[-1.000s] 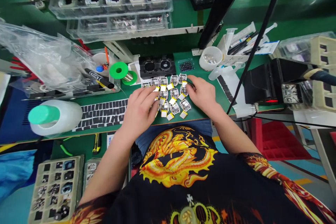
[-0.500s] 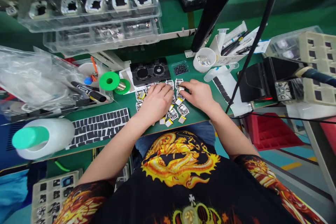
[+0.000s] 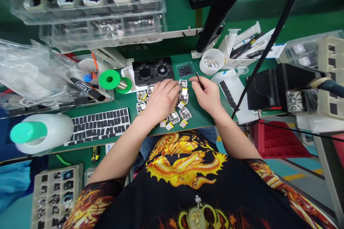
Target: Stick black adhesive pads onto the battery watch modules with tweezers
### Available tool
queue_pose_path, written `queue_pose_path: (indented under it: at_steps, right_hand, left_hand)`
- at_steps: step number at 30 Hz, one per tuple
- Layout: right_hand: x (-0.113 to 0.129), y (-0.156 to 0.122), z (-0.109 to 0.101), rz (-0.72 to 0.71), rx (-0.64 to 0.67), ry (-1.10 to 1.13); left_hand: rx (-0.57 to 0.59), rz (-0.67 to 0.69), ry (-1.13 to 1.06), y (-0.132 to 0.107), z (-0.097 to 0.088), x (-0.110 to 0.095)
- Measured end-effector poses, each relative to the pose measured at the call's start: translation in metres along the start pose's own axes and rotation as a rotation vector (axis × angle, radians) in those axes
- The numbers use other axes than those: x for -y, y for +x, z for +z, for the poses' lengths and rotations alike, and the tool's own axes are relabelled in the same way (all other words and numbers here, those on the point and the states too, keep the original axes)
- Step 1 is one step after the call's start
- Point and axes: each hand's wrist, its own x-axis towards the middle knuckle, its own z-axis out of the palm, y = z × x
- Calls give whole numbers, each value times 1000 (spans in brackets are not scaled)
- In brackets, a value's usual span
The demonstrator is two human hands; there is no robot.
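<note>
My left hand (image 3: 166, 100) lies palm down over a cluster of small white-framed electronic modules, fingers stretched out and hiding several of them. Its fingertips reach the edge of an upper module (image 3: 183, 84). To the right, my right hand (image 3: 206, 93) is closed around a slim black tool (image 3: 200, 81), whose upper end sticks up past the fingers. Whether its lower end touches anything is hidden. Small silver battery-like pouches with yellow edges, such as one pouch (image 3: 184, 123), lie among the modules. Nearer my body sits another module (image 3: 185, 113).
Beyond my hands are a black holder (image 3: 153, 71), a clear tray of tiny black parts (image 3: 185, 68) and a white cup (image 3: 212, 61). A green solder spool (image 3: 109, 79) and a sheet of black strips (image 3: 99, 126) lie left. A black cable (image 3: 264, 55) hangs at right.
My right hand has drawn back slightly to the right from the modules, and a slim black tool now shows in it. The left hand stays over the modules. The view has shifted slightly.
</note>
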Motion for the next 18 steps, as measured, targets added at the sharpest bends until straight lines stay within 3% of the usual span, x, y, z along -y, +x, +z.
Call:
queue_pose_path:
  at_steps: [3,8,14,18]
  right_hand:
    - [11,-7,-6,-72,-59,2]
    - [9,-13,-10,-203,-179,-237]
    - [-17,-20,-10,-254,-124,-270]
    - [-21,-21,-11,-237,-107,-224]
  left_hand:
    - [39,35,1,7,2,-2]
    - [86,76,28,12,6,-4]
    - [83,65,56,10,7,-5]
    - [69,102,69,10,7,-7]
